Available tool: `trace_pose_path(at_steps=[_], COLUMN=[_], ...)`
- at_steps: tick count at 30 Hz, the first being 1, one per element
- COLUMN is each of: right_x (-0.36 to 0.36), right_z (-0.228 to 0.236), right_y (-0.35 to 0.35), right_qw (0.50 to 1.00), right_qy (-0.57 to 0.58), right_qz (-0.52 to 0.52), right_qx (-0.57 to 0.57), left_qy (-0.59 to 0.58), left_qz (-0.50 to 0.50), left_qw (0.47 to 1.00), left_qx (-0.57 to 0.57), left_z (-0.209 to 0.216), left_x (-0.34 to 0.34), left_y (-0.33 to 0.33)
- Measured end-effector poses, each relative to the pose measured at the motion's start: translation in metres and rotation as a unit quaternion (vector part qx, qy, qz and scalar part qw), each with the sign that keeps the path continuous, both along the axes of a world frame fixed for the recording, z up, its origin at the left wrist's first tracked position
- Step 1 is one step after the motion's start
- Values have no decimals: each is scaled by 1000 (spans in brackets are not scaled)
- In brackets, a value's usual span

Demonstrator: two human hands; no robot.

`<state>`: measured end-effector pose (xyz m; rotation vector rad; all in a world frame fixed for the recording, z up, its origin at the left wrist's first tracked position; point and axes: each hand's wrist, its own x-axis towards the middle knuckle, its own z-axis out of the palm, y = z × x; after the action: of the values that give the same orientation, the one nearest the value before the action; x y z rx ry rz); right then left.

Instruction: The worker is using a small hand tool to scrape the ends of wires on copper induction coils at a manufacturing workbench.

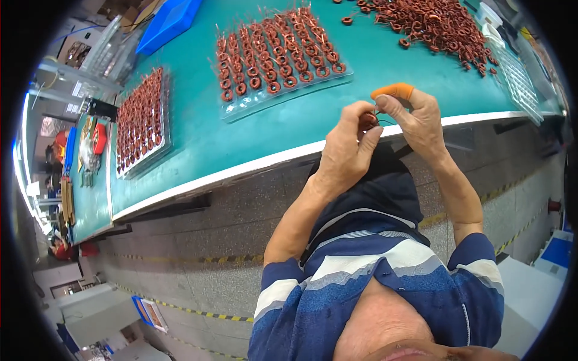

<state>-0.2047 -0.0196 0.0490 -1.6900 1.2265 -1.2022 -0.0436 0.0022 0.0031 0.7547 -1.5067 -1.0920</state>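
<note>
Over the table's front edge, my left hand [344,147] pinches a small ring-shaped coil [367,121] wound with reddish copper wire. My fingers cover part of the coil. Close against it on the right, my right hand [419,125] has its thumb and forefinger pressed together at a thin wire coming from the coil. An orange finger cot [394,91] covers the right forefinger. Beyond my hands, a clear plastic tray [241,109] holds rows of similar coils with their wire ends sticking up. A large loose heap of coils [430,27] lies at the far right.
A second filled coil tray [144,114] sits at the left of the green table [192,144]. A blue bin [168,25] stands at the back left, and an unfilled clear tray [512,75] lies at the right edge. The table's white front edge [259,170] runs below my hands.
</note>
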Motion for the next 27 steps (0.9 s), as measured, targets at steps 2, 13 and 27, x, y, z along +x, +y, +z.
trace_pose_path(at_steps=[2, 13, 27], right_x=[3, 2, -15], right_z=[-1, -13, -32], right_y=[-2, 8, 2], right_qw=[997, 857, 983], right_qy=[45, 182, -156], right_qz=[-9, -53, -76], right_qx=[-55, -479, -56], left_qy=[-101, -64, 185], left_qz=[45, 165, -24], left_qw=[986, 984, 970], left_qx=[-121, 0, 159], left_z=[8, 1, 6], left_x=[2, -5, -35], left_y=[1, 7, -11])
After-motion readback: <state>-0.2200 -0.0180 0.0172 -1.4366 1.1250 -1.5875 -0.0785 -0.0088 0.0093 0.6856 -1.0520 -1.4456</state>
